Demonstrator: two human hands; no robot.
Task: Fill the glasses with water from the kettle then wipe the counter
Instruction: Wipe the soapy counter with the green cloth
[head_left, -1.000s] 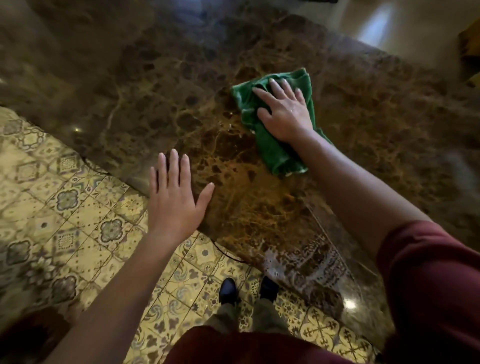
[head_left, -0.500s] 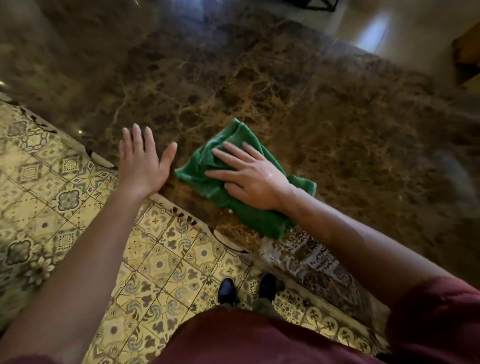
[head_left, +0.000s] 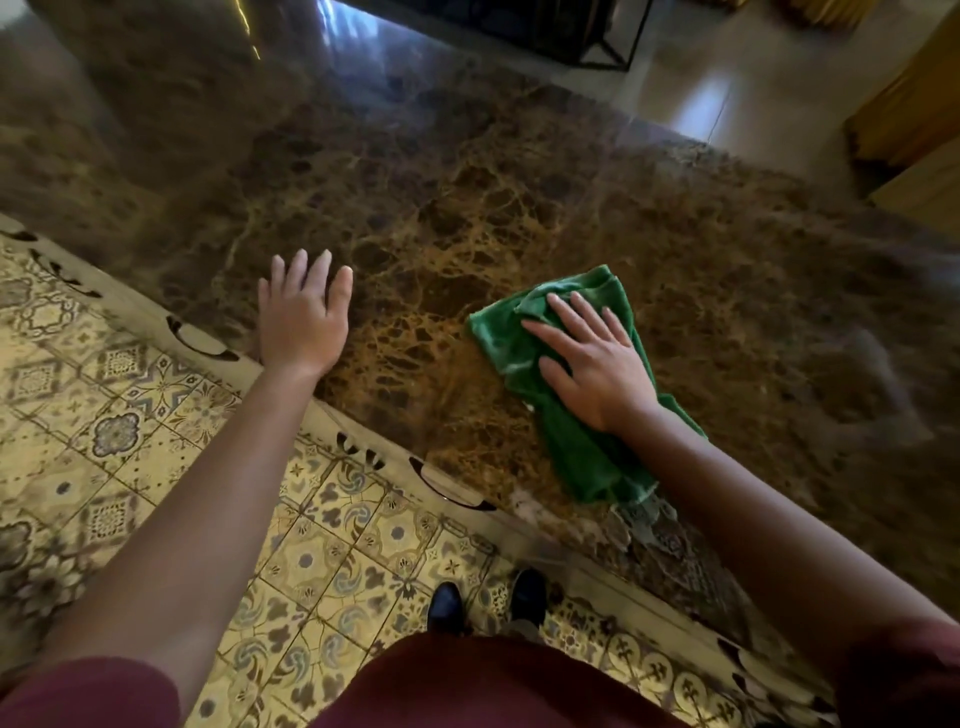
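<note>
Your right hand (head_left: 597, 364) lies flat, fingers spread, pressing the cloth (head_left: 566, 415) onto the counter (head_left: 467, 208) near its front edge, the cloth's length trailing back toward you, while your left hand (head_left: 304, 317) rests open and empty beside it.

No text, label or number (not even a brand) can be read.

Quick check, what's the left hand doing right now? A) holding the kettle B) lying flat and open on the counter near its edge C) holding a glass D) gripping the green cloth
B: the left hand lies flat and empty on the counter near its edge, while the right hand presses the green cloth.
</note>
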